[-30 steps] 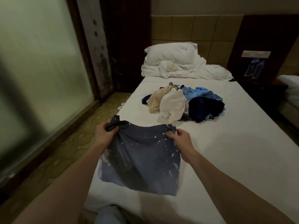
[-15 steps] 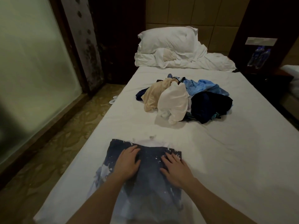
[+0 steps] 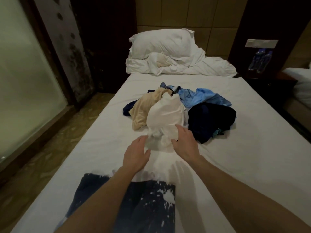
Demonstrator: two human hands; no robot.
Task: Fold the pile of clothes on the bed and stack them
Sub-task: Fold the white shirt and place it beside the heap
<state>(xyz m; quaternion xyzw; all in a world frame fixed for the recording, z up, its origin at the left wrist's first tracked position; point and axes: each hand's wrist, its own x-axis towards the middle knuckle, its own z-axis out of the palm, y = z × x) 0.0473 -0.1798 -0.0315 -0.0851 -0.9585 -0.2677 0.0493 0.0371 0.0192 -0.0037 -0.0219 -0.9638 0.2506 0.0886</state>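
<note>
A folded dark blue garment with white speckles [image 3: 151, 202] lies flat on the near part of the bed, partly under my forearms. In the middle of the bed sits the pile of clothes: a white garment [image 3: 165, 116] in front, a beige one [image 3: 143, 110] to its left, a light blue one [image 3: 198, 98] behind, a dark navy one [image 3: 210, 121] on the right. My left hand [image 3: 135, 153] reaches the white garment's lower edge with relaxed fingers. My right hand [image 3: 184, 142] has its fingers curled onto the white garment's lower right side.
A white pillow [image 3: 161, 42] and a crumpled white duvet [image 3: 202, 66] lie at the head of the bed [image 3: 252, 165]. A frosted glass wall [image 3: 25, 73] and patterned floor [image 3: 50, 157] run along the left. A dark nightstand [image 3: 272, 88] stands at right.
Both hands left the folded speckled garment and moved forward to the white garment at the front of the pile. The camera moved closer to the pile.
</note>
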